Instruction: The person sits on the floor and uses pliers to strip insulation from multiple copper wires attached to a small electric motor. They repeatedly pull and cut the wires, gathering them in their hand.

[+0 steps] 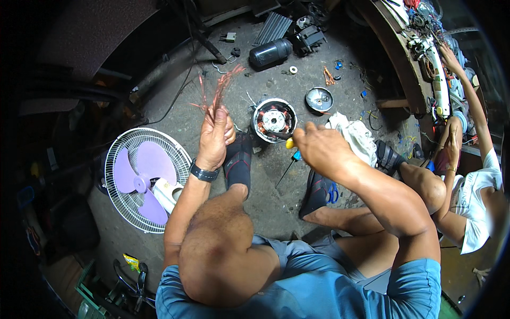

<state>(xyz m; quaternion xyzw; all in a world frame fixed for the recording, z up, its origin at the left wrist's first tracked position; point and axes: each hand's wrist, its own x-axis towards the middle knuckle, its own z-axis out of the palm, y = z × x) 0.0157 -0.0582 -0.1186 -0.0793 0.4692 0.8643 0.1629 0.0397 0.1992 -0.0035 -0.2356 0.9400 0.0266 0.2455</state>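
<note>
My left hand [215, 138] is closed around a bundle of loose copper wire [223, 87], whose strands fan out above the fist. Ahead of me on the floor stands a round electric motor stator [292, 112] in a white housing, with copper coils around its inner ring. My right hand [324, 149] is closed on a tool with a yellow and black handle [289, 143] beside the stator's near right edge. The tool's working end is too dark to make out. Near my right hand, a screwdriver with a blue handle [296, 156] lies on the floor.
A fan with purple blades [141, 183] lies to my left. Past the stator are a round metal cover [319, 99] and a black cylinder [271, 54]. A white cloth [353, 138] and blue scissors [332, 193] lie right. Another person [473, 202] sits at the far right by a cluttered bench.
</note>
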